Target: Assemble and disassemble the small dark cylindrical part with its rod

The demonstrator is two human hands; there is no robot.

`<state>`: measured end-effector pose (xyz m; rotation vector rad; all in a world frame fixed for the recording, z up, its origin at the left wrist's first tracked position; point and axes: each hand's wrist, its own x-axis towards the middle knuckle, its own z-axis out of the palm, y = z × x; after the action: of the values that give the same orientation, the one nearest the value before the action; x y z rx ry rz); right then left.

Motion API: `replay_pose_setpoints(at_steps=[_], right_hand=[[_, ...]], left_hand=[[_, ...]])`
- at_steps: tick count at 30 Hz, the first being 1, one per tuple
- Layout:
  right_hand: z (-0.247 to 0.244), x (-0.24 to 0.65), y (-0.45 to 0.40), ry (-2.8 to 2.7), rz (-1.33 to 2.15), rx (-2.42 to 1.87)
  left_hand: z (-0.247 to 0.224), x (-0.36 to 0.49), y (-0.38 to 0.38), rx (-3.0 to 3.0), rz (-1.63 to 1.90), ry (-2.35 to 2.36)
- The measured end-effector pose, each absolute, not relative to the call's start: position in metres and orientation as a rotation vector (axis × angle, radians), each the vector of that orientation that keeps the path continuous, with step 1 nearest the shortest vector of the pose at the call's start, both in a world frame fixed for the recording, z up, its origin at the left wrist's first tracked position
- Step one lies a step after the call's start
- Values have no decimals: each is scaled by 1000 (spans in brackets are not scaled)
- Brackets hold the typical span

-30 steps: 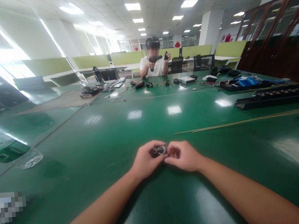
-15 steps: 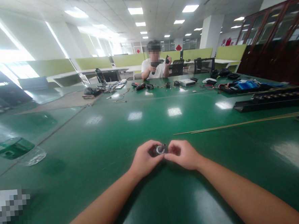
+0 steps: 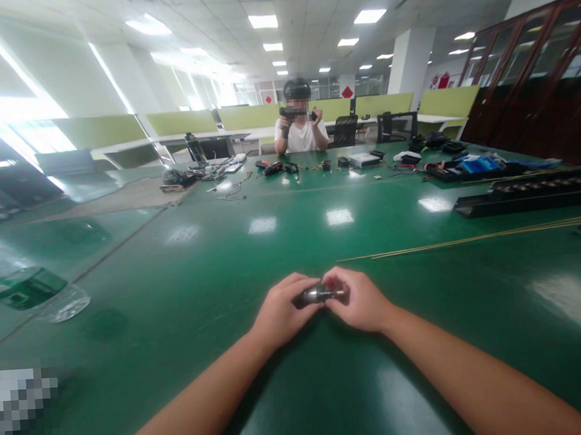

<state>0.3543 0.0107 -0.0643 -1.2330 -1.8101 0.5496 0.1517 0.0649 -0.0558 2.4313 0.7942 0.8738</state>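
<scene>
Just above the green tabletop, a small silver cylindrical metal part lies sideways between my two hands. A thin shaft points right from its end. My left hand is closed around the thicker, darker end, which its fingers partly cover. Around the thin shaft curl the fingers and thumb of my right hand, which look closed on it. The exact kind of part is too small and blurred to make out.
Thin brass-coloured rods lie to the right, with a black rail behind them. A clear plastic bottle lies at the left. Across the table a person holds a dark tool. Tools and cables line the far edge.
The metal part has tipped from pointing up toward me to lying sideways, its shaft to the right. My right fingers have closed on the shaft. The person opposite has raised the dark tool.
</scene>
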Motion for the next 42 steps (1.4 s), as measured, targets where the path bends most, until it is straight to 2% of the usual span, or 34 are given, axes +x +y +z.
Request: replay_pose_setpoints(at_steps=[42], right_hand=[[-66, 356, 14, -1883, 480, -1280]], left_hand=[[-54, 154, 62, 2441, 913, 826]])
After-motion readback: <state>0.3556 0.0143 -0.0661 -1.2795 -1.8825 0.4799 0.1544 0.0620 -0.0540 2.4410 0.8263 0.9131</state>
